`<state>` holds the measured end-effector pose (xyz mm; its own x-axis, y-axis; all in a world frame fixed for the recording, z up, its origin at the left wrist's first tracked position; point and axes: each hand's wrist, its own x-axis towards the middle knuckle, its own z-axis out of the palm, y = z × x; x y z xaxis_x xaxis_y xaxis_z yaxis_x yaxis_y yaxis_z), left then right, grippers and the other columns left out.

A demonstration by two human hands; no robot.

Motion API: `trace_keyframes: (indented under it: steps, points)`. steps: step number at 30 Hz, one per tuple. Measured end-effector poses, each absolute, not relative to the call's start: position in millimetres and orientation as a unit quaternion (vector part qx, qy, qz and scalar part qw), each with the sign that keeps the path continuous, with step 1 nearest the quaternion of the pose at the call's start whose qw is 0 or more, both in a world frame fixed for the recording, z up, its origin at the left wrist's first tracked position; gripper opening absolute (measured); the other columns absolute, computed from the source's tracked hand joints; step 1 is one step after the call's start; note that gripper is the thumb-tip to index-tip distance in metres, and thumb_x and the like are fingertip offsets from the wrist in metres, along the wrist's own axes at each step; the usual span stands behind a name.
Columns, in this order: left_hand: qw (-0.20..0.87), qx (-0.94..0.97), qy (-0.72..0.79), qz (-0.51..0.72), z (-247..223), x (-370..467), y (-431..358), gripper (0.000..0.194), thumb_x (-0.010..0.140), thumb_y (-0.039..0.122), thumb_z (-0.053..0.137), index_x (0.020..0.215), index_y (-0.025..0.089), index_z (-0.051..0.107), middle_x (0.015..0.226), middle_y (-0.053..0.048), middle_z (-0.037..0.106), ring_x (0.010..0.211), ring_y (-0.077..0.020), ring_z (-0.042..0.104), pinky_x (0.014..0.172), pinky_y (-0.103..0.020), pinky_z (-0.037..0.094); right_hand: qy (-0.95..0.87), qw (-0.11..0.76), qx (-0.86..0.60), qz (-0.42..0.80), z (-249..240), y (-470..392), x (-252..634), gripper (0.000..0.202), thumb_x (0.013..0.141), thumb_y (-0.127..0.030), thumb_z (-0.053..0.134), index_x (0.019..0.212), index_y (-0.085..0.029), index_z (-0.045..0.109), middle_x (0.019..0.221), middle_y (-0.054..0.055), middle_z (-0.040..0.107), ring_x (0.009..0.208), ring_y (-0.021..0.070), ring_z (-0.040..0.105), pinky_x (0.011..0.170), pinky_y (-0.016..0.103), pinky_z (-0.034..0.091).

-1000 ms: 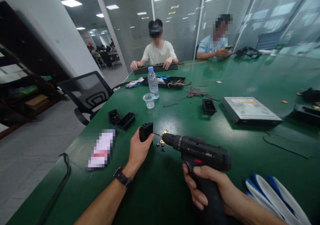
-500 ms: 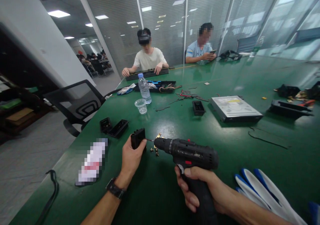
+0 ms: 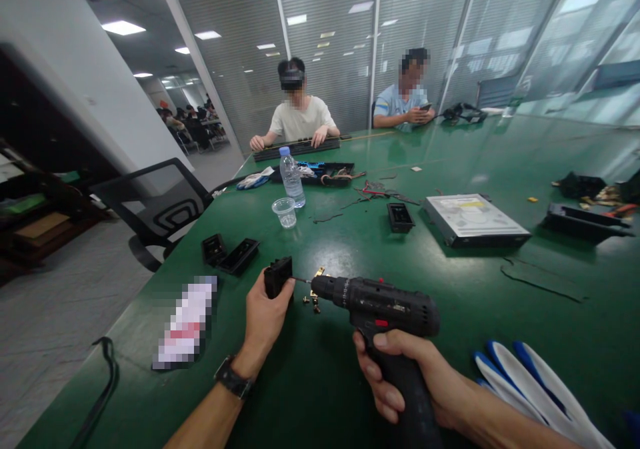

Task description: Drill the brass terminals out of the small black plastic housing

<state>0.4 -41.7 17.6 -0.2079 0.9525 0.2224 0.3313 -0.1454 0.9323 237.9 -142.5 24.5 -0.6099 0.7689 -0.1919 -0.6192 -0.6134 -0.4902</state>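
My left hand [image 3: 265, 312] is closed round a small black plastic housing [image 3: 279, 277], held just above the green table. My right hand [image 3: 400, 372] grips a black cordless drill [image 3: 385, 306] by its handle, index finger at the trigger. The drill's thin bit points left and its tip meets the right face of the housing; whether it sits in a screw is too small to tell. Behind and below the bit lie small brass pieces [image 3: 316, 308] on the table. Two more black plastic housings, one box-like [image 3: 214, 249] and one longer [image 3: 240, 256], rest to the left.
A clear cup [image 3: 285, 213] and water bottle [image 3: 291, 179] stand ahead. Farther right are a black socket frame [image 3: 401, 217], a silver disc drive [image 3: 475, 220] and a black tray [image 3: 585, 222]. White-blue gloves [image 3: 535, 386] lie by my right forearm. Two people sit across the table.
The view has shifted slightly, so everything appears a little to the right. Both hands keep their holds, with the drill bit still at the housing. My right index finger looks pressed further in.
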Motion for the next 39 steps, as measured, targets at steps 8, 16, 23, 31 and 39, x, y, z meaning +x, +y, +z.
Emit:
trace_keyframes:
  steps: [8,16,23,31,39]
  points:
    - [0.29,0.565,0.581,0.509,16.7,-0.8,-40.4,0.031,0.076,0.04,0.068,0.093,0.014,0.065,0.081,-0.001,0.063,0.07,-0.0137,0.055,0.068,-0.025,0.046,-0.188,0.397,-0.188,0.879,21.4,-140.4,238.1,0.025,0.087,-0.028,0.047,0.096,-0.01,0.062,0.072,0.003,0.055,0.044,0.0077,0.047,0.048,0.026,0.046]
    - [0.29,0.564,0.581,0.51,17.0,-0.7,-40.5,0.029,0.077,0.039,0.068,0.092,0.015,0.065,0.079,-0.001,0.063,0.069,-0.0135,0.055,0.067,-0.024,0.045,-0.194,0.398,-0.185,0.877,21.3,-141.7,238.1,0.026,0.089,-0.028,0.045,0.097,-0.01,0.062,0.072,0.003,0.055,0.045,0.0078,0.047,0.049,0.026,0.045]
    - [0.277,0.571,0.584,0.507,17.5,-0.9,-40.6,0.029,0.077,0.039,0.068,0.093,0.015,0.066,0.081,-0.001,0.063,0.072,-0.0142,0.055,0.068,-0.024,0.045,-0.2,0.399,-0.181,0.876,18.4,-142.3,237.5,0.026,0.089,-0.027,0.044,0.098,-0.01,0.062,0.074,0.004,0.056,0.045,0.0082,0.048,0.05,0.027,0.046]
    - [0.272,0.576,0.574,0.514,16.0,0.9,-41.4,0.024,0.079,0.036,0.065,0.091,0.016,0.064,0.08,0.0,0.061,0.073,-0.013,0.053,0.068,-0.023,0.043,-0.225,0.403,-0.208,0.862,18.4,-147.7,235.7,0.025,0.09,-0.027,0.048,0.099,-0.01,0.063,0.074,0.005,0.057,0.045,0.0086,0.049,0.049,0.028,0.045]
    - [0.272,0.585,0.56,0.519,15.8,2.6,-41.0,0.022,0.081,0.034,0.062,0.093,0.015,0.062,0.079,0.0,0.059,0.072,-0.0123,0.051,0.068,-0.022,0.042,-0.253,0.406,-0.241,0.844,20.9,-148.4,237.7,0.024,0.091,-0.028,0.049,0.098,-0.011,0.065,0.072,0.004,0.056,0.043,0.0082,0.046,0.047,0.028,0.045]
